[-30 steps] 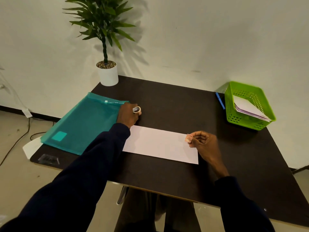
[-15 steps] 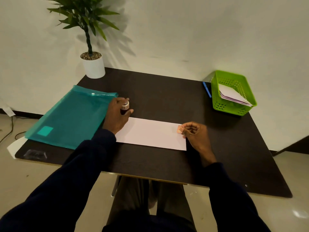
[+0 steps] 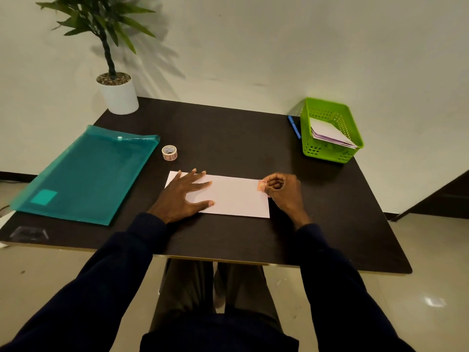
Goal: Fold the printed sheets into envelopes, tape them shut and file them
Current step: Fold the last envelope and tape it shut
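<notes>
Left hand [image 3: 183, 193] lies flat, fingers spread, on the sheet's [image 3: 233, 196] left end; right hand [image 3: 281, 189] pinches tape [image 3: 261, 185] at its right edge; bare bench [image 3: 228, 138] beyond.

The folded rectangular paper sheet [image 3: 236, 199] was plain white against the dark brown table [image 3: 228, 138]. The small tape piece [image 3: 261, 185] was patterned orange-pink; the translucent plastic folder [image 3: 88, 174] teal; the lattice-walled plastic basket [image 3: 327, 154] bright green.
</notes>
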